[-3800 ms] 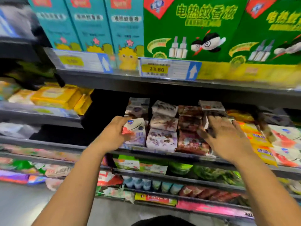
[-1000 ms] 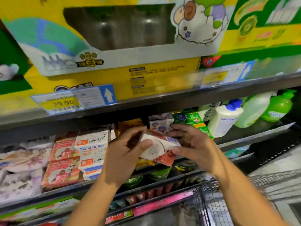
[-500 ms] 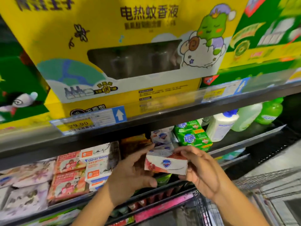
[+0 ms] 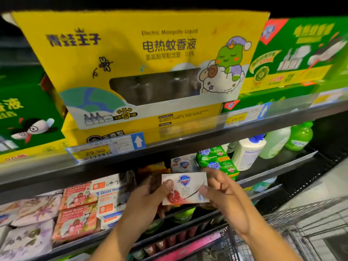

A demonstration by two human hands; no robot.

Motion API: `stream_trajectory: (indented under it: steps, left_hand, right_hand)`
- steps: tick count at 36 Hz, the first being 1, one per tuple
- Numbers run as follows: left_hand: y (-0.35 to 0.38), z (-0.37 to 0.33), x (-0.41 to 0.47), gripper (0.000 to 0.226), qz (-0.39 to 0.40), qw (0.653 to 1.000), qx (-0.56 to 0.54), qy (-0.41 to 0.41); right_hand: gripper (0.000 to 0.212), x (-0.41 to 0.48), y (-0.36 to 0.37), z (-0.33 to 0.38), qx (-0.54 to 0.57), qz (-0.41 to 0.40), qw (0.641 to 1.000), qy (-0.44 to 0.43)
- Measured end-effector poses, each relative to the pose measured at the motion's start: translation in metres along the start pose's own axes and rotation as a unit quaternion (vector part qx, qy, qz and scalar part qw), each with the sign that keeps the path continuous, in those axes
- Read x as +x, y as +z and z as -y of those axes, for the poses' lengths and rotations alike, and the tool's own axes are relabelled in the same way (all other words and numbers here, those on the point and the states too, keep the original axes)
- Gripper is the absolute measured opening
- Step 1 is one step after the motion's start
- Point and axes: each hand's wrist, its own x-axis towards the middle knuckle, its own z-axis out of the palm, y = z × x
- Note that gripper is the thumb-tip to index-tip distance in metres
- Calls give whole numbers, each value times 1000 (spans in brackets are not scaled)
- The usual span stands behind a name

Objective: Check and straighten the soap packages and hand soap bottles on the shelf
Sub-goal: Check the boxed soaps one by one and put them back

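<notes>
— Between the two hands, out in front of the soap shelf, what is being held?

— A white soap package with a blue shield logo and a red fruit print, its face turned toward the camera and nearly level. The left hand grips its left edge, thumb on the front, fingers behind. The right hand pinches the right edge, thumb on the front; the other fingers spread loosely past it.

— And on the shelf behind?

— Just behind the package lie more packs with the same shield logo, and to their right two green soap packs stacked one on the other. Further right stand the hand soap bottles: a white one with a blue cap, a pale green one, and a bright green one, all upright, close together.

— Left of the hands?

— Goat Soap boxes, orange and white-blue, stacked in columns, then floral-wrapped bars at the far left.

— Above?

— A big yellow mosquito liquid box with green boxes beside it, and a 29.90 price tag on the shelf edge. A wire cart shows at the lower right.
</notes>
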Motion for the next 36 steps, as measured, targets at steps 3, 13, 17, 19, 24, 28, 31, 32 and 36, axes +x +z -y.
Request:
stream_trajectory:
  steps: [3, 13, 17, 19, 24, 28, 31, 32, 36]
  left_hand:
    - [-5, 6, 3, 88, 87, 996, -23, 5]
    - [-6, 5, -4, 55, 59, 988, 113, 92]
    - [-8, 13, 0, 51, 49, 991, 57, 113]
    - [-7, 13, 1, 59, 45, 992, 16, 118]
    - [-5, 12, 1, 64, 34, 992, -5, 120]
    - [0, 2, -6, 39, 27, 989, 48, 135]
    - [8, -7, -10, 37, 7, 973, 139, 183]
    - [9, -7, -9, 41, 0, 964, 174, 199]
    - [11, -8, -5, 58, 0, 936, 275, 219]
  right_hand:
    - [32, 0, 0, -1, 56, -34, 997, 29]
    - [46, -7, -9, -3, 158, -12, 982, 103]
    - [74, -9, -13, -6, 183, 57, 978, 78]
    - [72, -11, -12, -6, 82, 63, 993, 53]
    - [48, -14, 1, 0, -114, 23, 993, -18]
    - [44, -15, 2, -4, -247, 47, 965, -77]
    - [49, -11, 4, -18, -224, 88, 970, -41]
    - [49, -9, 5, -23, -205, 86, 975, -16]
    - [47, -7, 6, -43, -128, 67, 989, 40]
